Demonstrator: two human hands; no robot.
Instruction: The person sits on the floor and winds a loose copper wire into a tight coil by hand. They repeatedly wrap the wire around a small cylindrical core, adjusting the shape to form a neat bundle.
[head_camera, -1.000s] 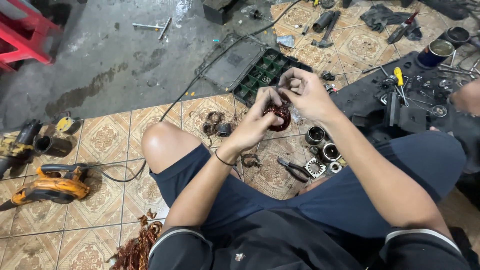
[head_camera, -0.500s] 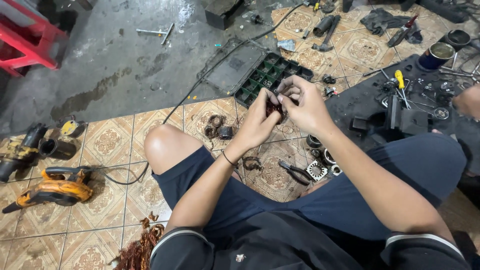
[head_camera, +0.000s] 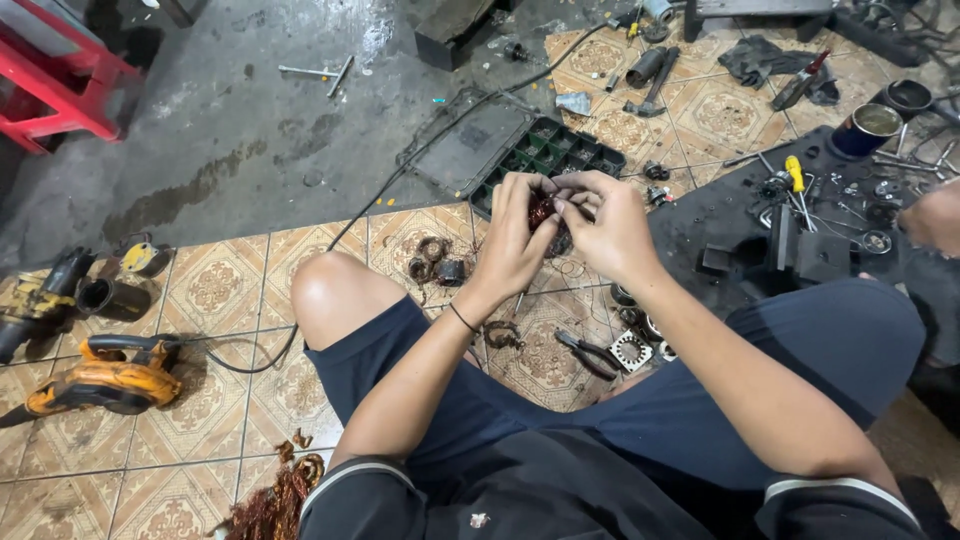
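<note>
Both the left hand (head_camera: 515, 240) and right hand (head_camera: 605, 225) pinch a copper coil (head_camera: 545, 215) just in front of the organizer tray (head_camera: 560, 150).

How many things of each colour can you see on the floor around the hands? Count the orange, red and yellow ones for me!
Orange: 1, the power tool at the left.
Red: 1, the stool in the top left corner.
Yellow: 1, the yellow-handled screwdriver on the dark mat.
Coppery red: 2, the wire pile by the knee and the wire bundle held between the left hand and right hand.
Total: 5
</note>
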